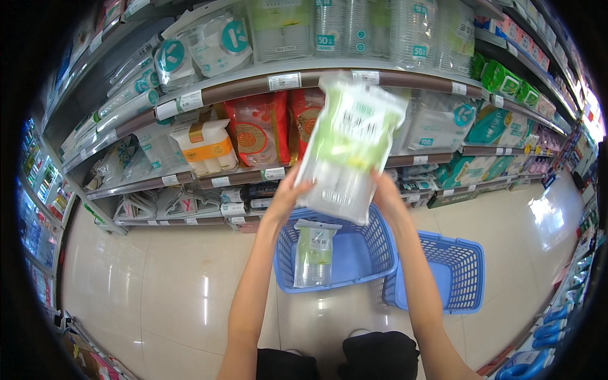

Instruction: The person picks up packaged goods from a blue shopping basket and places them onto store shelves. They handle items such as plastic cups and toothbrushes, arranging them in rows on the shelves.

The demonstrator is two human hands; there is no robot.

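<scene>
Between my two hands I hold a green and clear plastic pack of disposable cups (349, 147), tilted slightly, in front of the shelves. My left hand (286, 194) grips its lower left edge and my right hand (387, 194) its lower right edge. Below it, a blue plastic shopping basket (358, 254) stands on the floor. A similar, smaller-looking cup pack (314, 256) leans inside the basket's left part. A second blue basket (468, 275) stands to the right, partly behind my right forearm, and no goods show in its visible part.
Stacked clear plastic cups (413, 33) fill the upper shelf. Red packs (259, 128) and a white-orange cup pack (206, 147) sit on the middle shelf. Hangers (190, 202) lie on the bottom shelf. Glossy floor tiles (190, 285) extend to the left. Blue bottles (527, 363) line the right edge.
</scene>
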